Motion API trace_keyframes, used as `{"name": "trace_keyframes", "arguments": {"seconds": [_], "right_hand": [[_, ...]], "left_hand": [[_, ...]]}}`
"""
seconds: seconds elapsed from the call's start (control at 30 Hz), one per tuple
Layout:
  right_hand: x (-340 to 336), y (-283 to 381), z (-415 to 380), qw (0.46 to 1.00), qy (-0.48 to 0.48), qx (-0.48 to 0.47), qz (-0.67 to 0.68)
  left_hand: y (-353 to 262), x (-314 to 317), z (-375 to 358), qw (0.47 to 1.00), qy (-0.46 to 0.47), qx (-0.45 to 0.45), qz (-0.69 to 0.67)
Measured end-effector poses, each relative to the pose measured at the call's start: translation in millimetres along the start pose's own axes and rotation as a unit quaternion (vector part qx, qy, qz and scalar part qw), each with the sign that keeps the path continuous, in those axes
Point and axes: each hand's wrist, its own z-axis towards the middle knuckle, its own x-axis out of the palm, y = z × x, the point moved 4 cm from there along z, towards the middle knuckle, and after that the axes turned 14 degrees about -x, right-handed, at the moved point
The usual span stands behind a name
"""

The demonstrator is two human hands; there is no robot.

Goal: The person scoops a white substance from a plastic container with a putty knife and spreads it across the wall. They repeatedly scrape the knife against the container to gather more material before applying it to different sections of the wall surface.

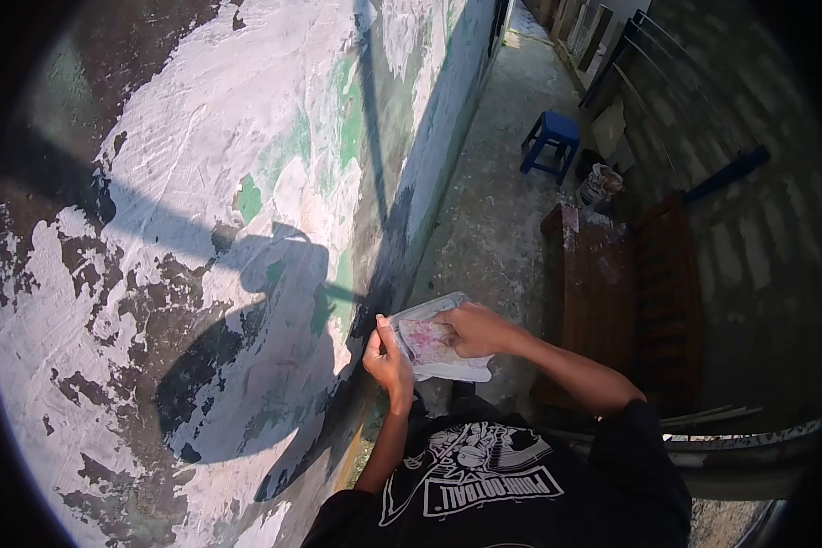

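Note:
A pale, smeared tray is held in front of my dark printed shirt. My left hand grips its left edge, thumb on top and fingers out of sight beneath. On the tray lies a flat scraper-like piece with pink and white smears. My right hand is closed on this piece from the right, with its fingers bent down. Close by on the left stands a wall with patches of white coating, green paint and dark bare areas.
A wooden bench with white stains stands on the right. Beyond it are a smeared bucket and a blue stool on the concrete floor. Metal bars and boards lean at the upper right.

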Motion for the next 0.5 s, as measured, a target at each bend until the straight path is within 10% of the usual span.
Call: {"name": "trace_keyframes", "arguments": {"seconds": [0.33,0.5], "right_hand": [[8.5,-36.7,-7.8,0.946,-0.015,-0.045,0.320],[-6.8,-53.2,-12.9,0.766,-0.299,-0.065,0.565]], "left_hand": [[15.4,-33.3,21.0,0.998,0.017,-0.031,0.048],[69.9,-56.1,31.2,0.994,0.058,-0.050,0.074]]}}
